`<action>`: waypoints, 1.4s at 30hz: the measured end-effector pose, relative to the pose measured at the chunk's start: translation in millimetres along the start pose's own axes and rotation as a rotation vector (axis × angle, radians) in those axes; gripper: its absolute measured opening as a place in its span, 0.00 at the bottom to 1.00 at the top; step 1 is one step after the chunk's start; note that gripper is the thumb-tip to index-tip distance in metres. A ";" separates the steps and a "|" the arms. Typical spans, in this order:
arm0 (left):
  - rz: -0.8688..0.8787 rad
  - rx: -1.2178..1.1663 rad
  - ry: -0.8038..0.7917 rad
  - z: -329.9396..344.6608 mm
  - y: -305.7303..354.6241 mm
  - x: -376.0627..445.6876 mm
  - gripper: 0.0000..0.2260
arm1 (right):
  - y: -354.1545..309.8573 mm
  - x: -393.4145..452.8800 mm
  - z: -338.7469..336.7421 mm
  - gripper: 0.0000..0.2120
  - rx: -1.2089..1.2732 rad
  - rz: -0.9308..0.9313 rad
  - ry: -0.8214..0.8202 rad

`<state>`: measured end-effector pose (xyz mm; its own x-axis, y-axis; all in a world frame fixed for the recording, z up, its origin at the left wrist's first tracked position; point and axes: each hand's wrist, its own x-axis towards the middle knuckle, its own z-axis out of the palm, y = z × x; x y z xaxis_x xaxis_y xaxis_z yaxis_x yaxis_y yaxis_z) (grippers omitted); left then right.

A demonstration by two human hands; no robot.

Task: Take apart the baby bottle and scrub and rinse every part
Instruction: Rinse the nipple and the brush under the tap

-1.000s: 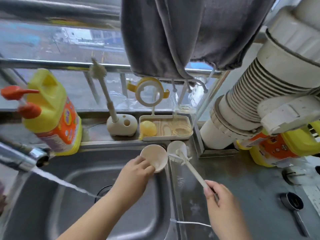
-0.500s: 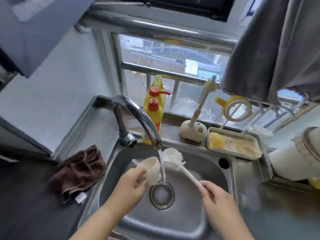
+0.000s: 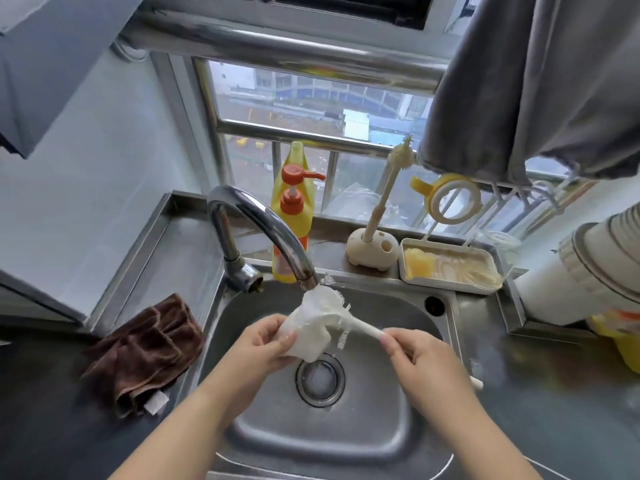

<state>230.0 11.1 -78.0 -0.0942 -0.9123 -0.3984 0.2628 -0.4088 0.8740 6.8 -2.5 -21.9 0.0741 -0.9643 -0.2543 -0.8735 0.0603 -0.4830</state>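
Now the brush (image 3: 330, 308) has gone from beside the cup (image 3: 304, 336) to inside it under the tap (image 3: 266, 230), left hand (image 3: 265, 344) gripping the cup over the sink (image 3: 412, 344), right hand (image 3: 420, 358) clasping the handle: scrubbing is underway.

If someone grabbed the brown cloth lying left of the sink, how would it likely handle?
The brown cloth lies crumpled in soft folds, so it would probably droop limp, not hold shape. It looks thick and plush, likely easy to grip rather than slippery. Whether it is wet, and so heavier, cannot be told.
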 end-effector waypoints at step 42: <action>-0.035 -0.149 0.087 20.3 11.9 1.4 0.09 | 13.8 6.5 -16.8 0.08 0.133 -0.005 0.040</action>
<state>213.5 4.5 -62.5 -0.0241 -0.8894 -0.4566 0.4008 -0.4270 0.8106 -12.9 -12.3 -16.1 0.0566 -0.9741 -0.2188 -0.8017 0.0862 -0.5914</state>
